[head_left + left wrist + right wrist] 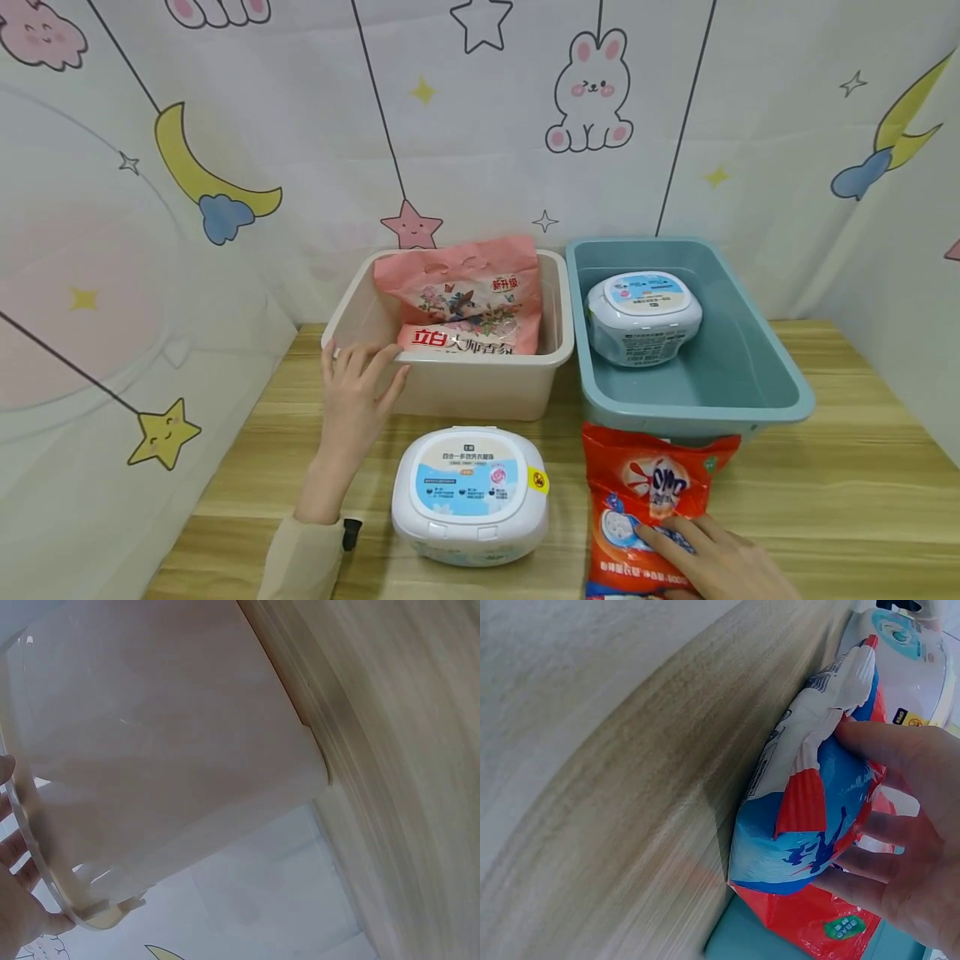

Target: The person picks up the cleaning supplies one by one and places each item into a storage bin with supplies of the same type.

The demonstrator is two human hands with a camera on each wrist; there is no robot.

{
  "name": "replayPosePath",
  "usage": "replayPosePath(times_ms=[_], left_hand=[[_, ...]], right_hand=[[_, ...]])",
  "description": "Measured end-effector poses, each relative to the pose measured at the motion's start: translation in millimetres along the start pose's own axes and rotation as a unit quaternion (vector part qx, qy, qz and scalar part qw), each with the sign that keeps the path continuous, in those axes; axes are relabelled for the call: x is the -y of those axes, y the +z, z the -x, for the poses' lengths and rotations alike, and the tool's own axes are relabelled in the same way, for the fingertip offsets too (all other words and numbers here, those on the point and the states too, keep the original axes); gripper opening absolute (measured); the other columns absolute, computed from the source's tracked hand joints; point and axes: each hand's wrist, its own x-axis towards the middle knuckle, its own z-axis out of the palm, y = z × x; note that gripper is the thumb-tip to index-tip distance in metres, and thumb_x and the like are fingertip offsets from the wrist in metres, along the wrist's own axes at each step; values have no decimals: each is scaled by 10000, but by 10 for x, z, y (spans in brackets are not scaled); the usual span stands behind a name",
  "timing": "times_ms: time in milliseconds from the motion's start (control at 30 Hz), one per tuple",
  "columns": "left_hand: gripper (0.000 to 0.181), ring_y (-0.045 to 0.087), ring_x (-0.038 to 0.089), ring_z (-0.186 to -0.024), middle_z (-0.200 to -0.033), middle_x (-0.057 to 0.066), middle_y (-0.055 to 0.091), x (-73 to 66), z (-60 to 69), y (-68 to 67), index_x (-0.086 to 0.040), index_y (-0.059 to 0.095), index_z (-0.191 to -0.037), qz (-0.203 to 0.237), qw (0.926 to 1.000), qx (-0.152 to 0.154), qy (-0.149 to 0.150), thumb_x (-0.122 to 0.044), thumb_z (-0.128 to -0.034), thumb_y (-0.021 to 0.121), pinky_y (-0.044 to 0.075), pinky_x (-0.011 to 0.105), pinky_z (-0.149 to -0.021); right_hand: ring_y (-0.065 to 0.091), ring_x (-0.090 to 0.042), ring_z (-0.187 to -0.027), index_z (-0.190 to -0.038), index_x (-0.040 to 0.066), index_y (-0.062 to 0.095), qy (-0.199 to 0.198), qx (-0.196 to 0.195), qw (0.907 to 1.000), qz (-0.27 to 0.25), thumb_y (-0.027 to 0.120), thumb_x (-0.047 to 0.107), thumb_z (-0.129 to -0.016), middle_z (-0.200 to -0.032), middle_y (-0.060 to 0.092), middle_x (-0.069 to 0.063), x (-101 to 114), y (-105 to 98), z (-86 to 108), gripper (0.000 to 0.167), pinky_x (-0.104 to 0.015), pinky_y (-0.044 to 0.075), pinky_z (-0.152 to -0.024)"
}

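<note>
A cream plastic bin (472,390) holds a pink laundry detergent bag (480,304) that leans above its back rim. My left hand (354,412) grips the bin's front left rim, fingers over the edge and thumb outside. In the left wrist view the bin's wall (172,750) fills much of the picture. At the right, my right hand (723,557) holds a red laundry powder bag (626,467) around its lower part. The right wrist view shows the bag's blue and white end (780,840) above the table, with fingers along its side.
A white lidded tub (468,546) with a blue label stands on the wooden table (840,500) between my hands. Behind the red bag is a teal bin (712,379) with a similar white tub (645,321) inside. A patterned curtain (480,150) hangs behind both bins.
</note>
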Motion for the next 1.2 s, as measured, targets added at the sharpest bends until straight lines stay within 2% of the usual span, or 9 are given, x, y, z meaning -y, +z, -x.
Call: replayPosePath(times_ms=[167, 367, 567, 700, 900, 1067, 1200], left_hand=[[269, 536, 330, -1012, -1006, 122, 629, 7, 3, -6, -99, 668, -1074, -32, 10000, 25, 6, -185, -826, 729, 236, 640, -1087], [276, 543, 345, -998, -995, 135, 632, -2, 10, 12, -83, 677, -1058, -16, 10000, -80, 52, -159, -805, 756, 240, 649, -1077], [269, 537, 331, -1007, -1005, 126, 628, 0, -1, 11, -87, 673, -1068, 29, 10000, -30, 0, -167, -819, 738, 227, 642, -1093], [271, 540, 334, -1000, -1005, 128, 632, 7, 4, 17, -88, 675, -1063, 21, 10000, -65, 11, -167, -812, 741, 232, 643, -1088], [276, 543, 338, -1000, -1009, 131, 633, 13, 13, 19, -94, 676, -1065, -15, 10000, -55, 41, -171, -810, 748, 236, 648, -1084], [269, 533, 327, -1029, -1031, 123, 630, 11, 15, 7, -106, 666, -1086, 29, 9999, 72, -77, -198, -839, 717, 216, 631, -1107], [262, 531, 330, -1038, -1037, 127, 629, 9, 12, -4, -106, 663, -1095, -5, 9999, 148, -71, -208, -856, 697, 213, 630, -1111]], right_hand=[[541, -228, -1061, -1373, 411, 465, -13, -18, 10000, 11, 502, 772, -759, -1232, 568, -11, -7, 5, 5, 713, -448, 567, -709], [549, -159, -972, -1354, 432, 477, -255, -373, 9978, 487, 390, 818, -764, -1164, 575, 55, -39, 53, 37, 710, -329, 559, -659], [538, -123, -957, -1354, 453, 467, -265, -564, 9949, 791, 333, 827, -766, -1153, 571, 82, -24, 75, 60, 710, -295, 556, -665], [529, -104, -910, -1349, 443, 474, -452, -939, 9891, 1043, 353, 790, -800, -1112, 566, 96, -5, 74, 84, 661, -227, 529, -628], [527, -97, -885, -1335, 423, 494, -618, -1216, 9823, 1284, 383, 756, -826, -1093, 571, 97, 19, 56, 114, 619, -200, 510, -602], [537, -103, -856, -1311, 391, 528, -883, -1669, 9693, 1573, 482, 670, -857, -1077, 585, 82, 19, 41, 135, 535, -186, 504, -591], [547, -112, -873, -1313, 390, 529, -911, -1725, 9677, 1597, 482, 680, -850, -1093, 591, 74, 24, 25, 153, 548, -193, 511, -599]])
